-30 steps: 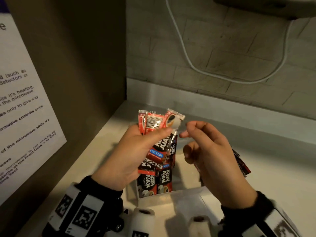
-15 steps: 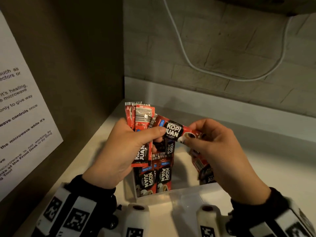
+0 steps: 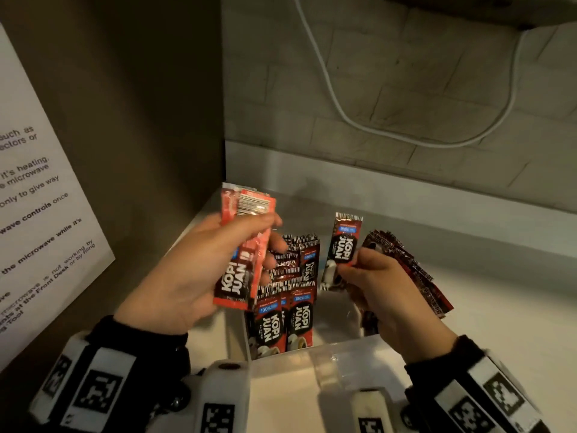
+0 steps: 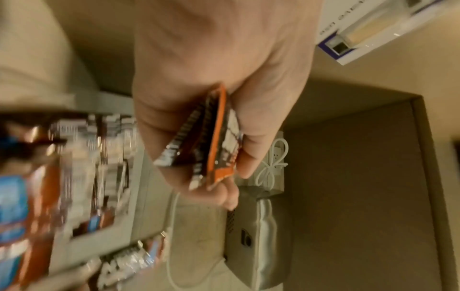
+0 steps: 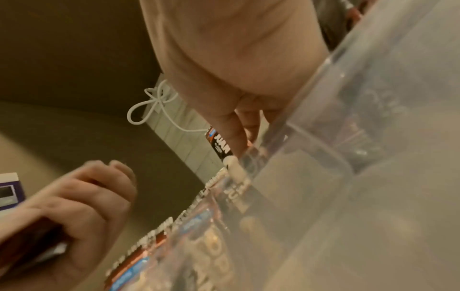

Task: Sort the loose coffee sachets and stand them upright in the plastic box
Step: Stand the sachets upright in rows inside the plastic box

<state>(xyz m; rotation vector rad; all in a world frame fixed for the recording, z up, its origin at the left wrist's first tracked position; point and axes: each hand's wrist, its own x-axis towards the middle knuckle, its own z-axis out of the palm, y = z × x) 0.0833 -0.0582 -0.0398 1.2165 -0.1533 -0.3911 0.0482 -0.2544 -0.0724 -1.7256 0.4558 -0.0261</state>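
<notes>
Head view: the left hand (image 3: 187, 276) grips a small fanned bundle of red and black foil coffee sachets (image 3: 242, 260), held above the left edge of the clear, rectangular plastic box (image 3: 337, 348) on the pale counter (image 3: 499, 323). The right hand (image 3: 384, 292) pinches a single black and red sachet (image 3: 343, 245) upright over the box's open right portion; a row of like sachets (image 3: 284, 320) stands upright against the left side of the box. A loose heap of dark sachets (image 3: 409, 270) lies on the counter just beyond the right hand. Left wrist view: the bundle (image 4: 206, 141) is clamped between thumb and curled fingers; the surroundings are blurred. Right wrist view: the thumb and a fingertip (image 5: 234, 137) hold the single sachet (image 5: 220, 145) at the box wall (image 5: 323, 157); how far it has entered the box cannot be determined, the wall being hazy. Recommendation: lower the single sachet vertically, label facing as its neighbours, flush against the standing row so it is supported, and release only once it leans securely.
</notes>
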